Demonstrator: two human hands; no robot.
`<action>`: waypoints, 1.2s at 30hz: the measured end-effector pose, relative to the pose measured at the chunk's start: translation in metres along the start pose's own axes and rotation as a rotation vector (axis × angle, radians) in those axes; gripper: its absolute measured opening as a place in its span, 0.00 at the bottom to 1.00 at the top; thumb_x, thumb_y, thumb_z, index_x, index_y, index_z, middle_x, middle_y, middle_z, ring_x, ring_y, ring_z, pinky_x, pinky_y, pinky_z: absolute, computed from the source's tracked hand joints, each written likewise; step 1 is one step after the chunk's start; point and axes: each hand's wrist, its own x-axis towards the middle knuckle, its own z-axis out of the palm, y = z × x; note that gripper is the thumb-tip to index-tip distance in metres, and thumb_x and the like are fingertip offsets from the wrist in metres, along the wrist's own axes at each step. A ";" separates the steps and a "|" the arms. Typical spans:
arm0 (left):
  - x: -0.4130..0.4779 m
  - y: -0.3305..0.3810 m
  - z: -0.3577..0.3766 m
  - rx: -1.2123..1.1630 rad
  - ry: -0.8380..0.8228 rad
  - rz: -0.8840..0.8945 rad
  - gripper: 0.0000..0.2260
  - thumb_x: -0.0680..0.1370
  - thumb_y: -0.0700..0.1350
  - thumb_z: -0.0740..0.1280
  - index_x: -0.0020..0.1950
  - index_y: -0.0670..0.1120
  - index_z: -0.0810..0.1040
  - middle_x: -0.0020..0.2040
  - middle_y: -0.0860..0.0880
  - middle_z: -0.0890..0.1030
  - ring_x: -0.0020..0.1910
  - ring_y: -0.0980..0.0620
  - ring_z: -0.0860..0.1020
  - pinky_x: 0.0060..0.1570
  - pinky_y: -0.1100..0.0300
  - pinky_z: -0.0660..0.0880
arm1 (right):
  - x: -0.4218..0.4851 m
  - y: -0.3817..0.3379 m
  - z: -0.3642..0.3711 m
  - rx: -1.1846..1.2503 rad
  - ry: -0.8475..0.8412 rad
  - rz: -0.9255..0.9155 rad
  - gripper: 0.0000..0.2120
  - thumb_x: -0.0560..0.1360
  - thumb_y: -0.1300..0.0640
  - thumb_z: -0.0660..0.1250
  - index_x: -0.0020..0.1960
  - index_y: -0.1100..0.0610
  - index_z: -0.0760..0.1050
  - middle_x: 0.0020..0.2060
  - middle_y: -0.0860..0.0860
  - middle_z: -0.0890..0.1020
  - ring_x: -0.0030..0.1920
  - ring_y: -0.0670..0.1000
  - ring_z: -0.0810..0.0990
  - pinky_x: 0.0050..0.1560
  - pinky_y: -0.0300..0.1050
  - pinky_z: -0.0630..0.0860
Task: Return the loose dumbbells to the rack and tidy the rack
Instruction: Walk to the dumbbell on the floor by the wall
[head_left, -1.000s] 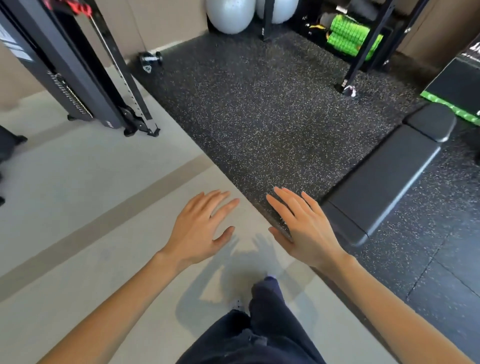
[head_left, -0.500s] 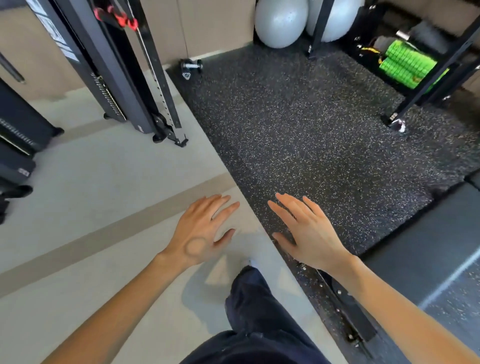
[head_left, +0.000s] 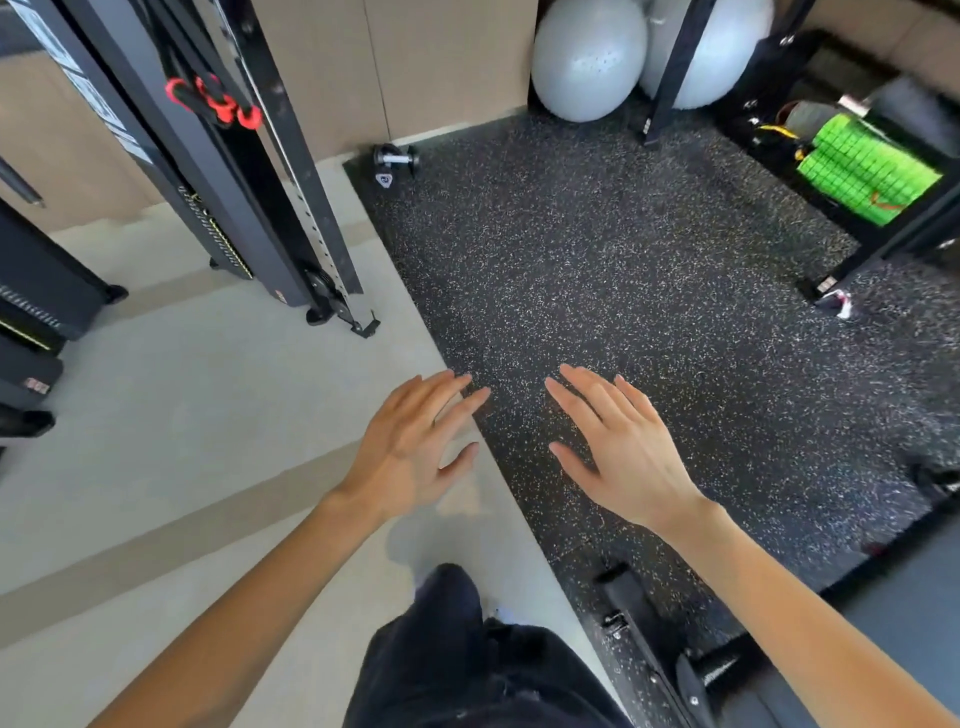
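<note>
The person's left forearm (head_left: 234, 597) and right forearm (head_left: 779, 597) are bare along all of their visible length, from the lower edge of the view up to the wrists. The left hand (head_left: 410, 447) and right hand (head_left: 623, 447) are bare as well, with slim fingers. Below them the person wears loose trousers (head_left: 467, 665) of a very dark, navy-to-black cloth, which lies in soft folds and creases. Beside the trouser hem shows a small pale patch (head_left: 497, 616) with a bluish tint, too little of it in view to tell what it is.
</note>
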 end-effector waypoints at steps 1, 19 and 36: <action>0.008 -0.006 0.004 -0.006 0.005 -0.001 0.21 0.77 0.52 0.61 0.68 0.46 0.74 0.65 0.45 0.75 0.66 0.45 0.72 0.65 0.47 0.69 | 0.009 0.005 0.002 0.007 0.005 0.003 0.27 0.76 0.46 0.58 0.72 0.55 0.64 0.69 0.53 0.69 0.69 0.53 0.68 0.68 0.58 0.65; 0.264 -0.212 0.031 -0.005 -0.083 0.051 0.22 0.79 0.54 0.57 0.69 0.46 0.72 0.67 0.44 0.74 0.66 0.45 0.71 0.65 0.49 0.67 | 0.301 0.130 0.020 -0.031 -0.056 -0.020 0.27 0.76 0.44 0.55 0.71 0.54 0.64 0.68 0.53 0.70 0.67 0.53 0.71 0.67 0.56 0.67; 0.466 -0.337 0.094 0.031 -0.096 -0.039 0.22 0.77 0.54 0.58 0.67 0.47 0.74 0.64 0.46 0.76 0.63 0.46 0.73 0.63 0.53 0.67 | 0.527 0.271 0.063 -0.001 -0.131 -0.043 0.27 0.76 0.43 0.54 0.72 0.53 0.62 0.68 0.52 0.70 0.67 0.52 0.71 0.68 0.55 0.66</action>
